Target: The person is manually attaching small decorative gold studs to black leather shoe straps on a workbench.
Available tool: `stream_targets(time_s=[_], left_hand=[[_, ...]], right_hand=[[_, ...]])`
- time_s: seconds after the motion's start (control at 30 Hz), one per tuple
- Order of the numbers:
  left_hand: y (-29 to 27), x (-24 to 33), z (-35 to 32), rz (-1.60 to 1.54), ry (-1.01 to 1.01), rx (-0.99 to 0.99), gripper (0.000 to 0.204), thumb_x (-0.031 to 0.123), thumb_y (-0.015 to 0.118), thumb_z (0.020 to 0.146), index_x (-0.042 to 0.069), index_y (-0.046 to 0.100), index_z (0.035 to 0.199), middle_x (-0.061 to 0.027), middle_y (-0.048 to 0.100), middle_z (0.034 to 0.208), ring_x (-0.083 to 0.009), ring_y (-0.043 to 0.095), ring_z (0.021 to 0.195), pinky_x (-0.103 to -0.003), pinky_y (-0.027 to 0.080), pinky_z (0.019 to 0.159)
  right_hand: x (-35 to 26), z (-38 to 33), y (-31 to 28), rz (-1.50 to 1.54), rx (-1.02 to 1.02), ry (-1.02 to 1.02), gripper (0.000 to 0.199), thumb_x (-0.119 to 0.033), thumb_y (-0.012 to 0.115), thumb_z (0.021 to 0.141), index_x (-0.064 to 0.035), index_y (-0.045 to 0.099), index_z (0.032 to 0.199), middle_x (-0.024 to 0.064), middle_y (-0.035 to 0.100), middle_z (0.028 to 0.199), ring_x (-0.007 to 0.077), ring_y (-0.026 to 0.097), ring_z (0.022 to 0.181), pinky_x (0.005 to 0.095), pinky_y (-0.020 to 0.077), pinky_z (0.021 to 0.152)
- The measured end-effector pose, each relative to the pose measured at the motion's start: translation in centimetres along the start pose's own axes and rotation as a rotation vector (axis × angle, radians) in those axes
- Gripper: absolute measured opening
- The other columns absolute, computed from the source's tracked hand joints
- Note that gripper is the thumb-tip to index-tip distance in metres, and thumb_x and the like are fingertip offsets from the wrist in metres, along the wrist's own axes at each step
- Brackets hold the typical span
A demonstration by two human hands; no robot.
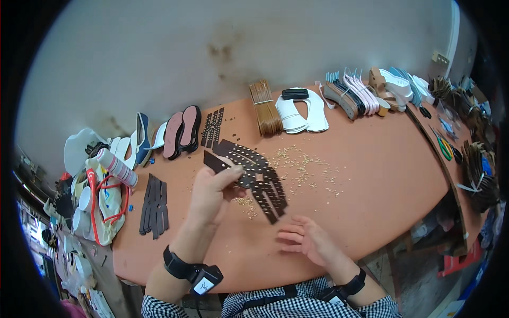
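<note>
The right hand point(307, 241) lies nearest the person, flat on the orange table point(382, 180) with its fingers spread and nothing in it. At about ten o'clock from it, the left hand point(212, 191) is lifted and pinches one dark brown strap point(220, 164) between thumb and fingers. The two hands are apart. Just to the right of the left hand, at three o'clock, lies a fan of brown straps with studs point(260, 180), with tiny gold bits point(302, 167) scattered past it. At nine o'clock sits a small pile of plain dark straps point(154, 204). Far off, at twelve o'clock, shoe soles point(183, 130) and white pieces point(302, 114) line the table's back edge.
</note>
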State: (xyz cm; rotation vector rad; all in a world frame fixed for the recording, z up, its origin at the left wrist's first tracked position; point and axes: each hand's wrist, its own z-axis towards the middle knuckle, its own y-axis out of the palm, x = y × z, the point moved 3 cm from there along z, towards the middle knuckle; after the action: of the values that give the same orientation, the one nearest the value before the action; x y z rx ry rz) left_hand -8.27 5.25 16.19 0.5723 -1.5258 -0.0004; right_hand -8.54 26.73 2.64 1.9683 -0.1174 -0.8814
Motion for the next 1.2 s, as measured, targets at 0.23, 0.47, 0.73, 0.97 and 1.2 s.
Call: stream_targets(time_s=[0.23,0.47,0.73,0.97,1.2], left_hand=[[-0.7,-5.1,-6.9,-0.098,-0.322,0.079,0.013,0.007,0.057,0.089,-0.001,0.056,0.098,-0.0097,0.061,0.089,-0.0167,0.063,0.077,-0.028,0.054,0.062],[-6.7,-10.9,-10.5,0.227,-0.825,-0.013,0.023,0.022,0.054,0.093,0.0,0.056,0.098,-0.0109,0.064,0.091,-0.0159,0.065,0.075,-0.026,0.055,0.061],[-7.9,-11.1,-9.8,0.434,-0.843,-0.089,0.026,0.026,0.054,0.093,0.0,0.058,0.094,-0.0082,0.065,0.08,-0.0112,0.062,0.058,-0.02,0.05,0.047],[-13.8,-9.3,-7.8,0.14,-0.514,0.175,0.015,0.019,0.059,0.088,0.004,0.059,0.085,-0.0046,0.061,0.073,-0.0092,0.052,0.052,-0.022,0.042,0.046],[-10.4,1.0,-11.5,-0.419,0.124,-0.104,0.018,0.02,0.059,0.086,0.002,0.058,0.087,-0.0108,0.052,0.069,-0.0217,0.051,0.059,-0.04,0.044,0.057]], right_hand=[[-1.9,-0.8,0.1,-0.102,0.004,-0.073,0.037,-0.018,0.055,0.092,-0.0007,0.044,0.122,0.0192,0.057,0.116,0.0245,0.062,0.095,0.0338,0.0546,0.07],[-1.1,-2.3,-3.0,-0.589,0.319,0.119,0.021,-0.006,0.05,0.093,-0.0015,0.049,0.114,0.0109,0.061,0.094,0.0162,0.061,0.063,0.026,0.0515,0.053],[-1.9,-0.2,-2.7,-0.689,0.355,0.01,0.034,-0.018,0.052,0.094,0.0027,0.044,0.12,0.0124,0.058,0.097,0.0166,0.063,0.069,0.027,0.0541,0.058],[-2.8,-0.7,-2.8,-0.883,0.459,-0.19,0.037,-0.011,0.056,0.09,0.0035,0.044,0.122,0.0118,0.057,0.101,0.0152,0.06,0.083,0.0262,0.0528,0.065],[-3.5,-2.3,-4.7,-0.775,0.482,-0.342,0.03,-0.007,0.059,0.088,0.0022,0.051,0.115,0.0081,0.056,0.102,0.0119,0.056,0.088,0.0242,0.0506,0.067]])
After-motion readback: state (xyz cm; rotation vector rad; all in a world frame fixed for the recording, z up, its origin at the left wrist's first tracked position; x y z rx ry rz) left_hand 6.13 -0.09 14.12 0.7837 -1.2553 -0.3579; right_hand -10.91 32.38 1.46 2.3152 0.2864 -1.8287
